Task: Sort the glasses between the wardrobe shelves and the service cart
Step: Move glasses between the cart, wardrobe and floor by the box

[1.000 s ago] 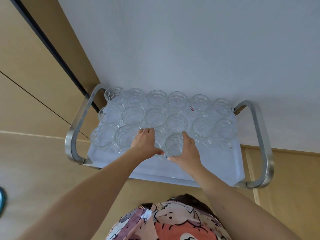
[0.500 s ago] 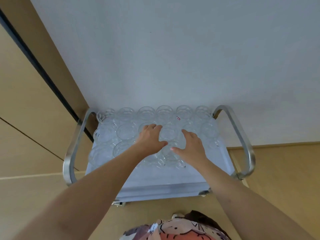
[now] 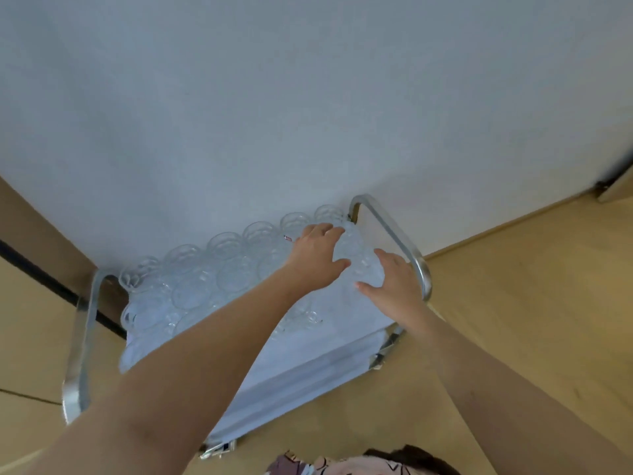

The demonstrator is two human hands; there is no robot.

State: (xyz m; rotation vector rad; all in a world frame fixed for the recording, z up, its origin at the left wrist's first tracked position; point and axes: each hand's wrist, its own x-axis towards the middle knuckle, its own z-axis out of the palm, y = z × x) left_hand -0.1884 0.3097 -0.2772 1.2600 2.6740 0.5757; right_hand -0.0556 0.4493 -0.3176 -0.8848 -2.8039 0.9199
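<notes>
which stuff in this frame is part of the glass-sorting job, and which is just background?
Part of the job:
- glasses crowded on the cart top
- service cart
- left hand and right hand, either side of glasses at the cart's right end

Background:
- white wall
- wooden floor
- patterned clothing

No readable text; small red sticker (image 3: 287,238) on glass (lettering too small)

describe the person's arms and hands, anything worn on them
Both forearms are bare, with no sleeves in view. The left hand and right hand show no gloves, rings, watch or bracelet. At the bottom edge sits a pink cartoon-print garment.
</notes>
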